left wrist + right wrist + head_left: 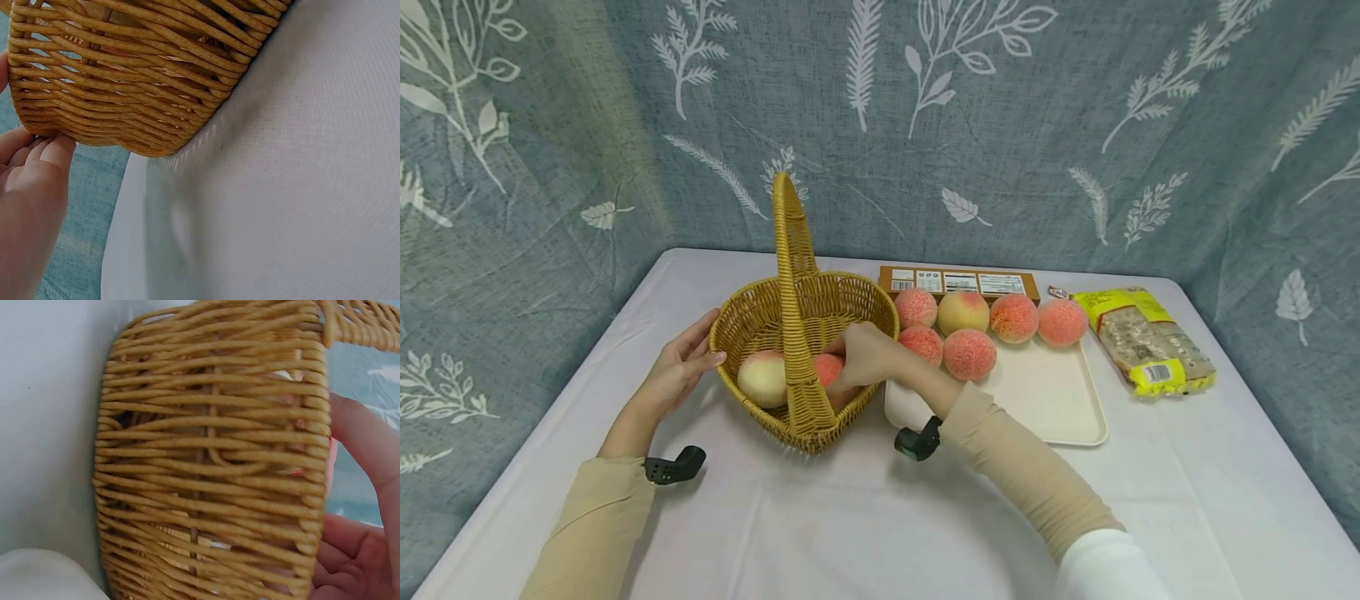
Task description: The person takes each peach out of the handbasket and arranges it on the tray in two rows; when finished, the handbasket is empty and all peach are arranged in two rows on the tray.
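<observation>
A person sits at a white-covered counter (865,517) before a woven wicker basket (752,317) with a tall arched handle (792,275). The left hand (681,367), fingers straight, rests flat against the basket's outer wall at nine o'clock, steadying it. The right hand (865,354) reaches over the rim at three o'clock, fingers curled on a pink peach (829,367) inside. A paler peach (763,379) lies beside it at the basket's seven o'clock. Six more peaches (968,354) sit on a cream tray (1060,408) to the right, with a brown box (958,283) behind and a yellow packet (1146,342) farther right. The peach looks light, rounded and likely soft-skinned, best cupped around its widest part; the basket seems stiff but light.
</observation>
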{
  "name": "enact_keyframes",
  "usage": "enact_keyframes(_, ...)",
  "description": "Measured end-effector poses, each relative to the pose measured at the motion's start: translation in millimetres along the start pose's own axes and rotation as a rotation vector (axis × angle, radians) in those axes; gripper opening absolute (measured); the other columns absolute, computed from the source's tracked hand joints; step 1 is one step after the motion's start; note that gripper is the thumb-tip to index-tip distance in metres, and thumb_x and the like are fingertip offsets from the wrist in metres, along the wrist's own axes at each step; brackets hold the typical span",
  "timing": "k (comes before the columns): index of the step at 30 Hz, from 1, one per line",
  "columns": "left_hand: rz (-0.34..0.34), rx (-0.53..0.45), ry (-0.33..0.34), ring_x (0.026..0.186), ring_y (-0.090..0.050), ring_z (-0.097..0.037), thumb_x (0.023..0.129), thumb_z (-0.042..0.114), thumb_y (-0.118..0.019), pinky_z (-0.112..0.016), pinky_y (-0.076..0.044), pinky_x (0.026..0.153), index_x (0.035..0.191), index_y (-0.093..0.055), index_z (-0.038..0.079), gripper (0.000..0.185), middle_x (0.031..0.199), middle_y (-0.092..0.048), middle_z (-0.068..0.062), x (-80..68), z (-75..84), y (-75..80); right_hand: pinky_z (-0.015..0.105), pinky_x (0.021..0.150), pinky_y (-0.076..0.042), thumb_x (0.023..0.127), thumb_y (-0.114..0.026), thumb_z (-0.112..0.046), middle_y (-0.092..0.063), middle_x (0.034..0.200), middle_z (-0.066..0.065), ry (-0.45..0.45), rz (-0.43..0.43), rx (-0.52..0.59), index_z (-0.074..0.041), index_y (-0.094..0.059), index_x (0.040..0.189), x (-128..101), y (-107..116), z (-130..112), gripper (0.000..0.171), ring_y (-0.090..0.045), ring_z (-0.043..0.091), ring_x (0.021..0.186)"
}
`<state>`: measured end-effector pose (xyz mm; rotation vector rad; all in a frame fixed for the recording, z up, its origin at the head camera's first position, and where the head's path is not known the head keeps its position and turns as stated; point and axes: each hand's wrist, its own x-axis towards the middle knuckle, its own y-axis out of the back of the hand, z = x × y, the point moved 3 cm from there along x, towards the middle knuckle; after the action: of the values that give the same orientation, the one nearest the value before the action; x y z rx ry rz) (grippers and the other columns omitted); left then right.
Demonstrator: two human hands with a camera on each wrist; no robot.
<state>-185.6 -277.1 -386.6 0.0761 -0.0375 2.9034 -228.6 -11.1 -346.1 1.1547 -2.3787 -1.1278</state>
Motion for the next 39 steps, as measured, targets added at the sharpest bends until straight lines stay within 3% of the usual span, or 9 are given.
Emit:
enact_keyframes(4,0.002,0.001,0.000,0.146,0.003,-0.034,0.095,-0.009,-0.046,-0.021,-0.022,0.114,0.153,0.002,-0.005,0.075,0.159,0.009,-0.022,-0.6,0.5,-0.2,0.017,0.067,-0.048,0.068,-0.084,-0.022,-0.072,0.098,0.002,-0.017,0.058,0.051,-0.004,-0.069,0.120,-7.1,6.1,3.2,0.056,-0.058,0.006,0.077)
enact_keyframes(10,0.003,0.003,0.007,0.147,0.002,-0.032,0.095,-0.008,-0.047,-0.019,-0.024,0.113,0.152,0.002,-0.005,0.076,0.160,0.008,-0.022,-0.7,1.0,-0.7,0.023,0.072,-0.055,0.068,-0.087,-0.022,-0.071,0.103,0.005,-0.006,0.114,0.152,-0.004,-0.064,0.127,-19.0,12.7,6.4,0.066,-0.066,0.010,0.084)
enact_keyframes(14,0.002,0.018,0.011,0.147,0.000,-0.031,0.095,-0.007,-0.048,-0.017,-0.026,0.111,0.152,0.002,-0.006,0.075,0.160,0.008,-0.022,0.4,0.6,-0.9,0.023,0.073,-0.056,0.069,-0.087,-0.021,-0.070,0.110,0.009,-0.005,0.178,0.199,-0.001,-0.058,0.134,-25.2,17.9,10.6,0.074,-0.067,0.012,0.088)
enact_keyframes(19,0.001,0.016,0.010,0.147,0.001,-0.031,0.095,-0.007,-0.048,-0.018,-0.025,0.112,0.152,0.002,-0.005,0.076,0.160,0.008,-0.021,0.9,0.4,-0.7,0.028,0.081,-0.056,0.073,-0.084,-0.015,-0.066,0.120,0.017,-0.016,0.206,0.346,0.002,-0.053,0.137,-37.5,27.5,14.0,0.073,-0.066,0.022,0.104)
enact_keyframes(25,-0.001,0.015,0.009,0.147,0.001,-0.030,0.096,-0.006,-0.048,-0.017,-0.025,0.111,0.153,0.002,-0.005,0.076,0.160,0.008,-0.021,1.1,-1.4,0.9,0.031,0.087,-0.055,0.071,-0.086,-0.015,-0.065,0.124,0.010,-0.080,0.282,0.465,-0.005,-0.057,0.136,-50.9,36.1,23.8,0.071,-0.064,0.020,0.110)
enact_keyframes(31,0.008,-0.003,0.009,0.147,0.000,-0.030,0.095,-0.007,-0.047,-0.018,-0.025,0.112,0.153,0.002,-0.005,0.076,0.160,0.008,-0.021,0.8,-2.0,2.5,0.031,0.088,-0.054,0.070,-0.087,-0.008,-0.064,0.124,0.014,-0.019,0.388,0.457,-0.001,-0.058,0.132,-63.4,46.0,32.5,0.069,-0.064,0.023,0.110)
enact_keyframes(39,-0.005,0.000,-0.001,0.147,0.000,-0.030,0.095,-0.008,-0.046,-0.016,-0.027,0.110,0.152,0.002,-0.006,0.075,0.159,0.008,-0.023,2.8,-1.4,1.5,0.033,0.091,-0.053,0.072,-0.084,-0.001,-0.062,0.128,0.016,0.006,0.452,0.453,0.002,-0.058,0.132,-83.6,60.3,46.5,0.066,-0.062,0.025,0.113)
